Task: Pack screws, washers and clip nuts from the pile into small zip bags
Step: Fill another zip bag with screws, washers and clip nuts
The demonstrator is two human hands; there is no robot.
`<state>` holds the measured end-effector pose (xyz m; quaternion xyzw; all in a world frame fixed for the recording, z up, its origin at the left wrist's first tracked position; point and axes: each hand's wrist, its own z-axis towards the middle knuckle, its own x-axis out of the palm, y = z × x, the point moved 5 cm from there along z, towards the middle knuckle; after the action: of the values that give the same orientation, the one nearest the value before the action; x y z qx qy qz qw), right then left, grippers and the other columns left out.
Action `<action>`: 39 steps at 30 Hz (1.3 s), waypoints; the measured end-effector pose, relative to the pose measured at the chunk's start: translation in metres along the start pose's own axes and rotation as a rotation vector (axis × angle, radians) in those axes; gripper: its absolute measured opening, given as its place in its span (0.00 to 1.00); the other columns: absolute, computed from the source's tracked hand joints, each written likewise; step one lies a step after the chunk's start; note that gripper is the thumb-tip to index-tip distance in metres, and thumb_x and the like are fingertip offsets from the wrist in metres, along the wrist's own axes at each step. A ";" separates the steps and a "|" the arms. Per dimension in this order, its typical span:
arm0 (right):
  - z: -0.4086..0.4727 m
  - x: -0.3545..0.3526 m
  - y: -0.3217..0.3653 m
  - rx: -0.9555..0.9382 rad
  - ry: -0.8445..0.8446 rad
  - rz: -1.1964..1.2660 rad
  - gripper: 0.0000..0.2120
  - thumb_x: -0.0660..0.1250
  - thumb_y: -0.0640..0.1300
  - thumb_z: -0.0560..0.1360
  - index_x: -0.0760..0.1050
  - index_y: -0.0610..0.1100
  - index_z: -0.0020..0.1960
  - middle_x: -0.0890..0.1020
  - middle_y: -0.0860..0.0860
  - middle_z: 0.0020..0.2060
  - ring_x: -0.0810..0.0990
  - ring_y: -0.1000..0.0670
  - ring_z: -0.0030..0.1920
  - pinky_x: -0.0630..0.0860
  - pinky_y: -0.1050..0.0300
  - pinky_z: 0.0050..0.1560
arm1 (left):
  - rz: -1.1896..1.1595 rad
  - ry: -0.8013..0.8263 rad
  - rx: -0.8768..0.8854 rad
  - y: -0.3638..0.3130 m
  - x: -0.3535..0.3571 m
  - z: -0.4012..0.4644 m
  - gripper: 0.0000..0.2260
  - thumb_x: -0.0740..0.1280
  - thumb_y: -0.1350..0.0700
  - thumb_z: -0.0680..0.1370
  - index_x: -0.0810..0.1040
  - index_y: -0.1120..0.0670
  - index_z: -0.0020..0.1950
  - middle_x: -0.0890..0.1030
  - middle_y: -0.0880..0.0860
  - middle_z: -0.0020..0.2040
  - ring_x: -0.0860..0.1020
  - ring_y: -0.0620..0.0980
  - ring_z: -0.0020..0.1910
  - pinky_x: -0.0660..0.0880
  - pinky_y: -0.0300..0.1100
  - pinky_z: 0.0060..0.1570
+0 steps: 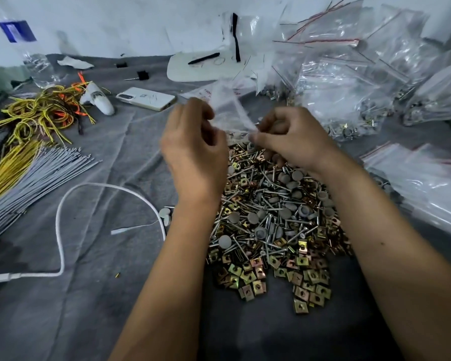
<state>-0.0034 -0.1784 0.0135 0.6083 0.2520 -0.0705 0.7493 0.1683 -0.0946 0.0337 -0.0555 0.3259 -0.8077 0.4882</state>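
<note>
1. Holding a small clear zip bag [225, 110] between them, both hands hover above the far end of the pile [271, 225].
2. The left hand [193, 152] pinches the bag's left edge with curled fingers; the right hand [287, 142] grips its right edge, thumb against curled fingers.
3. The bag is blurred; whether anything is inside it cannot be told.
4. The pile of screws, grey caps and brassy clip nuts [248, 280] lies on grey cloth [102, 308] between the forearms.
5. Filled bags [349, 82] are heaped at far right; flat bags [427, 178] lie at right.
6. A phone [146, 98], white cable [60, 230] and grey ties [37, 173] lie left.
</note>
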 end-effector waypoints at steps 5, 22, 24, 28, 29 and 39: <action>-0.013 -0.029 0.005 0.098 0.355 -0.647 0.13 0.81 0.55 0.67 0.81 0.56 0.49 0.84 0.53 0.44 0.85 0.53 0.36 0.80 0.56 0.36 | 0.331 -0.210 -0.129 0.012 -0.030 0.011 0.08 0.64 0.63 0.70 0.81 0.59 0.44 0.81 0.58 0.44 0.76 0.58 0.44 0.64 0.42 0.41; -0.007 -0.029 -0.002 -0.074 0.176 -0.270 0.06 0.73 0.35 0.76 0.81 0.45 0.47 0.86 0.52 0.36 0.86 0.51 0.32 0.83 0.54 0.30 | 0.164 0.502 -0.320 0.027 0.030 -0.022 0.10 0.68 0.65 0.75 0.89 0.58 0.46 0.88 0.55 0.42 0.83 0.53 0.39 0.82 0.50 0.45; -0.007 -0.022 0.007 -0.131 0.129 -0.067 0.07 0.71 0.33 0.77 0.81 0.43 0.51 0.86 0.48 0.37 0.87 0.47 0.36 0.84 0.50 0.34 | 0.111 0.476 -0.382 0.029 0.031 -0.023 0.10 0.69 0.63 0.76 0.89 0.55 0.49 0.88 0.53 0.43 0.84 0.51 0.40 0.83 0.49 0.45; -0.013 0.013 0.020 -0.266 0.145 0.091 0.09 0.73 0.31 0.75 0.81 0.41 0.52 0.85 0.47 0.43 0.87 0.50 0.44 0.84 0.55 0.38 | 0.011 0.456 -0.418 0.031 0.034 -0.025 0.06 0.73 0.59 0.76 0.89 0.52 0.48 0.87 0.49 0.39 0.80 0.42 0.34 0.75 0.38 0.35; -0.014 0.019 0.020 -0.301 0.133 0.049 0.08 0.73 0.32 0.75 0.81 0.42 0.51 0.85 0.49 0.44 0.87 0.52 0.45 0.83 0.58 0.41 | -0.016 0.444 -0.425 0.032 0.033 -0.025 0.05 0.74 0.59 0.76 0.89 0.52 0.48 0.86 0.48 0.38 0.79 0.40 0.33 0.73 0.34 0.33; -0.014 0.027 0.009 -0.412 0.043 -0.276 0.13 0.75 0.38 0.75 0.81 0.50 0.57 0.86 0.58 0.44 0.84 0.65 0.45 0.76 0.72 0.49 | -0.111 0.178 -0.340 0.026 0.018 -0.016 0.07 0.76 0.61 0.72 0.85 0.48 0.39 0.83 0.45 0.34 0.81 0.41 0.32 0.76 0.36 0.33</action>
<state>0.0192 -0.1581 0.0067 0.4040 0.3577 -0.1063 0.8352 0.1724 -0.1102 0.0021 -0.0835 0.4958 -0.7685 0.3957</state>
